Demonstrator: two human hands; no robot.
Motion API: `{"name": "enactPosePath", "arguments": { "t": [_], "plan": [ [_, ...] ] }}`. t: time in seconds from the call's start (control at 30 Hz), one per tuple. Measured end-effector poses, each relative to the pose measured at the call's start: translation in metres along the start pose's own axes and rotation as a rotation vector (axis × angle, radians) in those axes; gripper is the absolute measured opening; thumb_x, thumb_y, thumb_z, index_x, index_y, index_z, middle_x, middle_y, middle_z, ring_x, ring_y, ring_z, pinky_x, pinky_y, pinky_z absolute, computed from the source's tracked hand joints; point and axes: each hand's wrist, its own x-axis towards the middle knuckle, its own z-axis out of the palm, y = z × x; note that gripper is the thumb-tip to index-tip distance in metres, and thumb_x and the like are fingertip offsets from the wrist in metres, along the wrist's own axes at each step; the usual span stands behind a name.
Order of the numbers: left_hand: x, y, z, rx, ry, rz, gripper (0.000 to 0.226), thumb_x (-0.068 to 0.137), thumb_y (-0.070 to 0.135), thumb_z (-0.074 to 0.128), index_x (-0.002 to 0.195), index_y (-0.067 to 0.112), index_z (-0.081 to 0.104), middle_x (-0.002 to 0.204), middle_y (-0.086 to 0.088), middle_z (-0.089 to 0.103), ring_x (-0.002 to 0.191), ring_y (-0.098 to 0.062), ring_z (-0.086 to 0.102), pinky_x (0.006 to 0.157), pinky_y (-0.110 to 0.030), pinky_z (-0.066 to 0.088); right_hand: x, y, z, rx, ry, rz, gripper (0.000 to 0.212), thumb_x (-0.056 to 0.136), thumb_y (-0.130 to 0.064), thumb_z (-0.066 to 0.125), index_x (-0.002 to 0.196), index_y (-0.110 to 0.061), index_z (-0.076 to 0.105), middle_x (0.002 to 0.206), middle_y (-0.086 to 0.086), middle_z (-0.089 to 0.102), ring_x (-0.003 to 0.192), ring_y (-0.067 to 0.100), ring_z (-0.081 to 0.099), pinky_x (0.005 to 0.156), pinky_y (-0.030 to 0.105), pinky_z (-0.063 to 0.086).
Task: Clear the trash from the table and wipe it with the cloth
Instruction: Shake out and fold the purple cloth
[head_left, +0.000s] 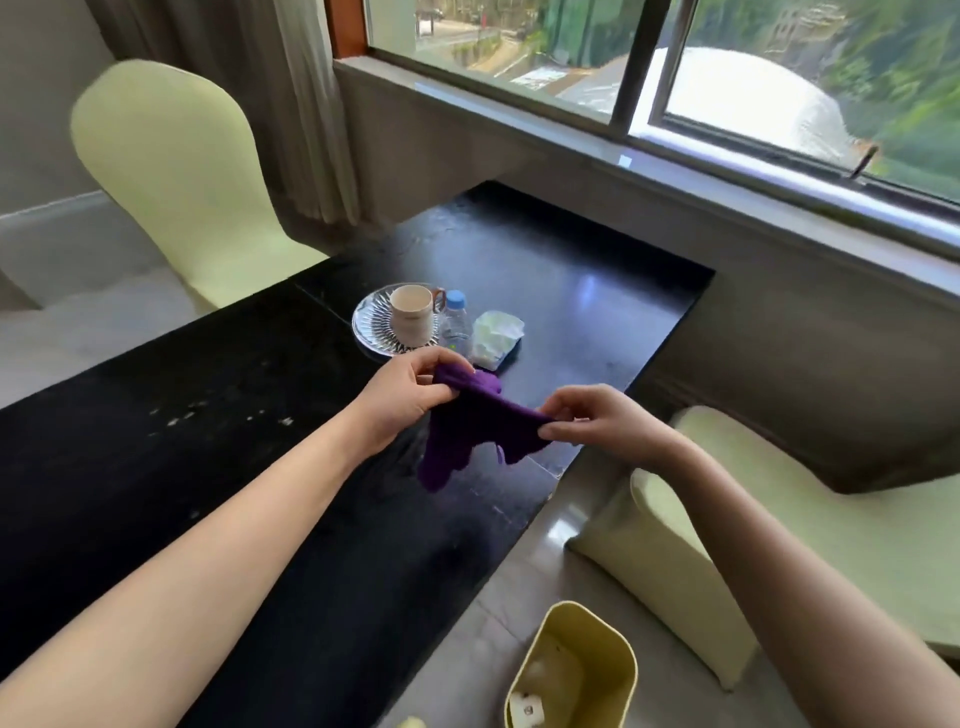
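We hold the purple knitted cloth (470, 423) stretched above the glossy black surface (208, 441), left hand (402, 397) and right hand (592, 421) each pinching an end. Best we fold it flat, then sweep the pale specks near the left edge.

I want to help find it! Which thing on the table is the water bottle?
Look at the black table under the window, where a glass plate holds a cup. The water bottle stands right beside that plate, with a white tissue pack on its other side. It is the only clear thing with a blue cap.
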Motion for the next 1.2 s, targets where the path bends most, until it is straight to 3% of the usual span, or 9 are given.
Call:
{"name": "enactPosePath", "arguments": {
  "t": [0.07,0.17,0.37,0.5,0.6,0.73,0.97,1.1,1.2],
  "plan": [
    [0.006,-0.013,-0.011,0.087,-0.044,0.019,0.035,0.081,-0.010,0.059,0.084,0.025,0.063,0.086,0.003,0.064,0.080,-0.010,0.057,0.074,-0.011,0.047,0.003,0.006,0.013,0.048,0.149,0.011,0.015,0.082,-0.009,0.069,0.079,-0.023,0.066,0.074,0.005,0.063,0.070,0.012,0.051,0.063,0.016,0.039],
    [0.018,-0.028,-0.023,0.286,-0.147,0.049,0.033,0.081,-0.003,0.063,0.088,0.029,0.061,0.088,0.000,0.064,0.082,-0.011,0.056,0.080,-0.022,0.046,0.010,0.005,0.015,0.147,0.319,0.012,0.016,0.083,-0.009,0.067,0.077,-0.024,0.067,0.076,0.005,0.063,0.065,0.004,0.052,0.063,0.009,0.041],
    [0.039,-0.042,-0.025,0.532,-0.332,0.047,0.026,0.078,0.016,0.074,0.101,0.006,0.067,0.098,-0.012,0.064,0.086,-0.020,0.059,0.087,-0.039,0.049,0.027,-0.016,-0.003,0.123,0.424,-0.017,0.016,0.088,-0.008,0.061,0.083,-0.023,0.065,0.079,-0.003,0.064,0.076,0.010,0.057,0.077,0.022,0.046],
    [0.053,-0.053,-0.033,0.616,-0.394,0.078,0.028,0.073,0.020,0.077,0.096,0.008,0.066,0.099,-0.011,0.055,0.090,-0.021,0.055,0.084,-0.036,0.049,0.031,-0.024,-0.026,0.040,0.529,-0.004,0.010,0.088,-0.009,0.060,0.089,-0.017,0.067,0.080,-0.004,0.065,0.077,0.009,0.058,0.078,0.024,0.048],
    [0.059,-0.064,-0.034,0.548,-0.377,0.037,0.019,0.075,0.014,0.074,0.085,0.020,0.060,0.089,0.000,0.060,0.085,-0.016,0.057,0.084,-0.035,0.050,0.034,-0.027,-0.041,0.014,0.519,0.003,0.010,0.087,-0.010,0.062,0.090,-0.016,0.069,0.079,-0.008,0.066,0.072,0.000,0.060,0.075,0.018,0.049],
    [0.063,-0.082,-0.024,0.614,-0.331,0.008,0.033,0.079,0.010,0.067,0.074,0.031,0.042,0.072,0.010,0.052,0.067,-0.008,0.046,0.065,-0.024,0.038,0.042,-0.034,-0.057,0.103,0.584,-0.014,0.014,0.087,-0.009,0.062,0.083,-0.021,0.069,0.071,-0.012,0.066,0.062,-0.006,0.059,0.063,0.009,0.048],
    [0.079,-0.101,-0.023,0.482,-0.193,-0.015,0.024,0.082,0.004,0.064,0.084,0.027,0.056,0.077,0.005,0.063,0.065,0.005,0.055,0.072,-0.017,0.045,0.043,-0.020,-0.093,0.178,0.558,0.047,0.015,0.087,-0.007,0.062,0.099,-0.002,0.070,0.079,0.004,0.068,0.070,0.011,0.062,0.069,0.024,0.052],
    [0.097,-0.097,-0.038,0.556,-0.104,0.003,0.020,0.080,0.006,0.068,0.096,0.018,0.064,0.087,-0.005,0.068,0.079,-0.013,0.061,0.082,-0.027,0.046,0.041,0.018,-0.107,0.122,0.529,0.170,0.014,0.086,-0.007,0.064,0.096,-0.002,0.071,0.082,0.013,0.069,0.075,0.024,0.062,0.076,0.040,0.054],
    [0.110,-0.084,-0.049,0.640,-0.148,0.092,0.020,0.080,0.004,0.069,0.092,0.019,0.063,0.080,0.002,0.066,0.072,0.004,0.059,0.073,-0.018,0.044,0.042,0.047,-0.111,0.059,0.530,0.240,0.009,0.085,-0.008,0.065,0.092,-0.009,0.070,0.084,0.013,0.070,0.074,0.023,0.065,0.074,0.034,0.059]
  ]
}}
